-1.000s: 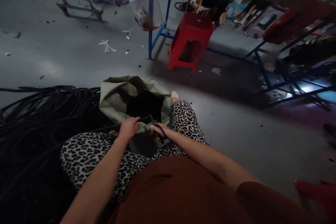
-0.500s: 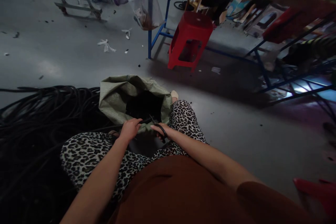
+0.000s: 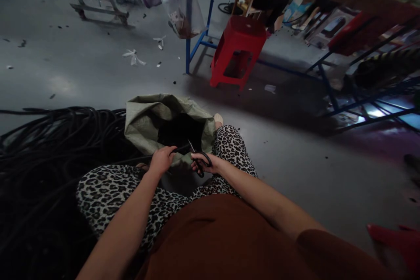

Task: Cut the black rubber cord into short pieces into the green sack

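I sit with leopard-print trousers, an open green woven sack between my knees. My left hand is closed around a thin black cable that runs in from the pile on the left. My right hand grips black-handled scissors, whose blades point up and left over the sack's dark mouth, close to the cable end held by the left hand.
A big tangle of black cable covers the floor at left. A red plastic stool stands ahead beside a blue metal table frame. Scraps litter the grey floor. A metal trolley base is far left.
My right hand has drawn back slightly toward the right and tilted the scissors, so the blades now stand up more clearly. The left hand keeps its hold on the cable.
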A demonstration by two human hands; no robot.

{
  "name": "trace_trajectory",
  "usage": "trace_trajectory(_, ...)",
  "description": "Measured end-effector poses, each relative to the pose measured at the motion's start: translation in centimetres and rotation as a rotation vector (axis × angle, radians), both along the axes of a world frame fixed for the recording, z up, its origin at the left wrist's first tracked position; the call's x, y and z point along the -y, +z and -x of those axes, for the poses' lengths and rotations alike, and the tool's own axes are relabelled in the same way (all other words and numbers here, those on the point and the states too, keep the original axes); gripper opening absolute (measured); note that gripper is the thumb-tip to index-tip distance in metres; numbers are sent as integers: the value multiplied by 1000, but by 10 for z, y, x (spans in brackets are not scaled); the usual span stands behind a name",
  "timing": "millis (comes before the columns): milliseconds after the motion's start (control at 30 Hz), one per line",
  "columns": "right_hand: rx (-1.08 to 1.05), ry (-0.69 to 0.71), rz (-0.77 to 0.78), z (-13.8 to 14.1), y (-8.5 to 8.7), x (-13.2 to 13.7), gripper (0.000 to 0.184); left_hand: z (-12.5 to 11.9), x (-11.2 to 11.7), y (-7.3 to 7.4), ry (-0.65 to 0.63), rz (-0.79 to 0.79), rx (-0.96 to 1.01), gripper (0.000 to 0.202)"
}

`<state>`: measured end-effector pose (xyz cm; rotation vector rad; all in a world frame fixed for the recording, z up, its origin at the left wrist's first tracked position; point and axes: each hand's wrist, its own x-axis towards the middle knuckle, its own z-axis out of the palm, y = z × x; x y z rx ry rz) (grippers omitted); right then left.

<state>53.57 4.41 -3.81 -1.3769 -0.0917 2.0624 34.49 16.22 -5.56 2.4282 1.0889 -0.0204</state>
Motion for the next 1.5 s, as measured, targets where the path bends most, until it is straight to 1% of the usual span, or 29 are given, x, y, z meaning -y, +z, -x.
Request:
trace_trajectory(133, -43, 28, -41, 0, -3, 2, 21, 1, -1, 0, 12, -4, 8, 36)
trace_trajectory(233, -19, 34, -74, 0, -8, 4, 18, 1, -1, 1, 16, 2, 6, 37)
trace_trajectory(333, -7, 41, -108, 1, -13, 6, 24, 0, -1, 1, 17, 8, 17, 37)
trace_trajectory(400, -1, 47, -104, 1, -15, 7, 29, 0, -1, 1, 13, 14, 24, 36)
trace_trajectory(567, 81, 79, -82, 2, -12, 7, 37, 0, 0, -2, 14, 13, 45, 35)
trace_trajectory(667, 156, 98, -102, 3, -10, 7, 43, 0, 0, -2, 11, 8, 49, 35)
trace_trajectory(767, 209, 98, -130, 4, -9, 7, 44, -1, -1, -2, 18, 6, 47, 35)
trace_trajectory(967, 203, 99, -144, 5, -8, 7, 42, 0, -2, -7, 41, -5, 46, 35)
trace_trajectory(1100, 219, 72, -151, 6, -7, 7, 41, 1, -2, -10, 46, -19, 60, 35)
trace_trajectory(1367, 208, 70, -127, 5, -4, 8, 40, 2, -3, -9, 76, -19, 82, 36)
trace_trajectory(1500, 203, 38, -120, 5, -6, 7, 40, 3, -3, -11, 66, -23, 88, 37)
